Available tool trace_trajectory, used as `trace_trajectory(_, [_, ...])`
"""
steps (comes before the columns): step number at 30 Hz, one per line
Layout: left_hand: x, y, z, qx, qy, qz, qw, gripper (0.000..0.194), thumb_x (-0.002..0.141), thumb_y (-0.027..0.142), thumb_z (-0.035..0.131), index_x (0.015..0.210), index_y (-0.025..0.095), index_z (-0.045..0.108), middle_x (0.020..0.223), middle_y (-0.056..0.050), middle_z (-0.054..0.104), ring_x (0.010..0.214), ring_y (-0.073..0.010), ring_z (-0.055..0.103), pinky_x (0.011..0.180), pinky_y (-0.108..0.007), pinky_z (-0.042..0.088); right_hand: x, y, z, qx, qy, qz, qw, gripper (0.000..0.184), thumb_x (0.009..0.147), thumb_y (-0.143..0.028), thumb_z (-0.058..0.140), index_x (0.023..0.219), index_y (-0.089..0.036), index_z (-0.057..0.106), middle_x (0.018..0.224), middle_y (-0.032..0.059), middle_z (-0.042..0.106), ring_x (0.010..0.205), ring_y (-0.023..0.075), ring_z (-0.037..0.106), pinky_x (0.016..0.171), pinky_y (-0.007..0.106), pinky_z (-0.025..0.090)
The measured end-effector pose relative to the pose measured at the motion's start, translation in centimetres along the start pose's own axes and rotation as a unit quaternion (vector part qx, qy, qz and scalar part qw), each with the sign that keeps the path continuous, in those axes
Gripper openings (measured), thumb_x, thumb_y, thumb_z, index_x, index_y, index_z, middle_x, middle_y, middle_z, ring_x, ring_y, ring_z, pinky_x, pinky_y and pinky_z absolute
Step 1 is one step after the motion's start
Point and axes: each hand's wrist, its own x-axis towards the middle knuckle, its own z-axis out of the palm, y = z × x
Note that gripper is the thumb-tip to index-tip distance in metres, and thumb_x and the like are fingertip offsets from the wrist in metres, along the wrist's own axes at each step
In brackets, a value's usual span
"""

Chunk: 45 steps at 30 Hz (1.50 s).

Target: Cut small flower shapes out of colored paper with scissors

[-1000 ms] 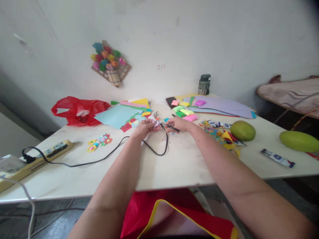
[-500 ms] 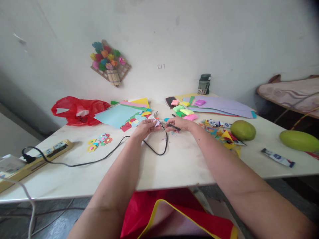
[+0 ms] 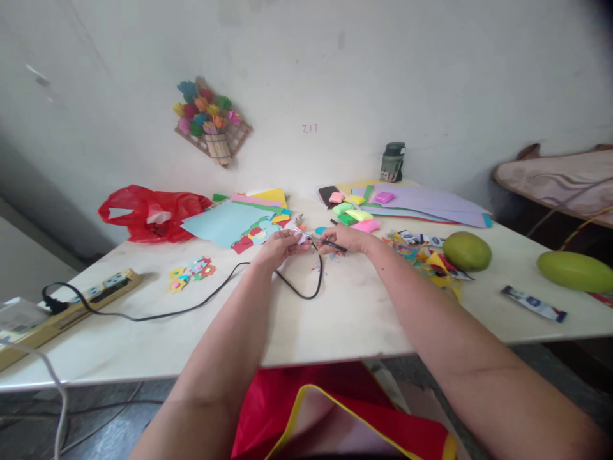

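Both my hands meet over the middle of the white table. My left hand is closed, pinching a small pale paper piece between fingers and thumb. My right hand is closed on a thin black tool whose tip points left at the paper piece. A black cord loops under my hands and runs left to a power strip. Coloured paper sheets and small paper flower cutouts lie to the left of my hands.
A red plastic bag lies at the back left. Purple sheets, folded paper blocks, a dark jar and paper scraps lie to the right. Two green mangoes and a wrapper lie further right. A paper flower decoration hangs on the wall.
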Motion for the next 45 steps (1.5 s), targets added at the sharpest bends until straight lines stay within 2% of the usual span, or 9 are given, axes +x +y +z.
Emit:
trace_trajectory(11, [-0.14, 0.17, 0.28, -0.014, 0.006, -0.004, 1.0, 0.009, 0.078, 0.012, 0.063, 0.073, 0.01, 0.056, 0.07, -0.009, 0.069, 0.065, -0.0177, 0.069, 0.074, -0.031, 0.056, 0.19, 0.47, -0.14, 0.011, -0.005, -0.008, 1.0, 0.042, 0.06, -0.05, 0.073, 0.079, -0.014, 0.063, 0.048, -0.0061, 0.049, 0.037, 0.0056, 0.04, 0.039, 0.02, 0.033])
trace_trajectory(21, [0.03, -0.07, -0.08, -0.028, -0.004, -0.005, 1.0, 0.006, 0.078, 0.012, 0.062, 0.074, 0.01, 0.057, 0.07, -0.01, 0.069, 0.065, -0.0186, 0.069, 0.072, -0.032, 0.056, -0.14, -0.33, 0.1, 0.036, 0.005, 0.025, 0.999, 0.044, 0.059, -0.05, 0.075, 0.078, -0.012, 0.063, 0.044, -0.0064, 0.048, 0.035, 0.0054, 0.04, 0.037, 0.019, 0.031])
trace_trajectory(28, [0.05, -0.09, -0.06, -0.036, 0.008, -0.002, 0.999, 0.004, 0.076, 0.011, 0.063, 0.075, 0.009, 0.059, 0.073, -0.01, 0.069, 0.064, -0.0174, 0.069, 0.071, -0.031, 0.057, 0.03, 0.42, -0.02, 0.047, -0.002, 0.019, 0.999, 0.034, 0.067, -0.042, 0.072, 0.082, -0.012, 0.064, 0.046, -0.0058, 0.05, 0.035, 0.0051, 0.042, 0.035, 0.018, 0.031])
trace_trajectory(38, [0.0, -0.12, -0.01, -0.038, 0.002, -0.009, 0.999, 0.004, 0.077, 0.012, 0.063, 0.077, 0.009, 0.06, 0.074, -0.01, 0.07, 0.062, -0.0169, 0.069, 0.069, -0.03, 0.058, -0.16, 0.26, -0.02, 0.069, -0.009, 0.018, 0.997, 0.031, 0.068, -0.04, 0.071, 0.077, -0.013, 0.061, 0.046, -0.0054, 0.05, 0.035, 0.0049, 0.041, 0.034, 0.018, 0.03])
trace_trajectory(42, [0.04, -0.16, -0.1, -0.049, 0.002, -0.012, 0.999, 0.006, 0.077, 0.012, 0.064, 0.075, 0.01, 0.06, 0.073, -0.009, 0.07, 0.061, -0.0158, 0.068, 0.066, -0.028, 0.058, -0.23, 0.09, 0.07, 0.077, -0.012, 0.018, 0.997, 0.022, 0.069, -0.033, 0.069, 0.072, -0.013, 0.059, 0.047, -0.0044, 0.051, 0.034, 0.0047, 0.042, 0.034, 0.017, 0.027])
trace_trajectory(45, [0.06, -0.19, -0.17, -0.059, -0.001, -0.019, 0.998, 0.005, 0.078, 0.01, 0.063, 0.074, 0.009, 0.06, 0.07, -0.008, 0.069, 0.059, -0.0143, 0.067, 0.064, -0.025, 0.057, -0.5, -0.4, 0.1, 0.123, -0.027, 0.042, 0.991, 0.015, 0.071, -0.025, 0.062, 0.064, -0.013, 0.055, 0.045, -0.0034, 0.05, 0.033, 0.0043, 0.04, 0.034, 0.017, 0.026])
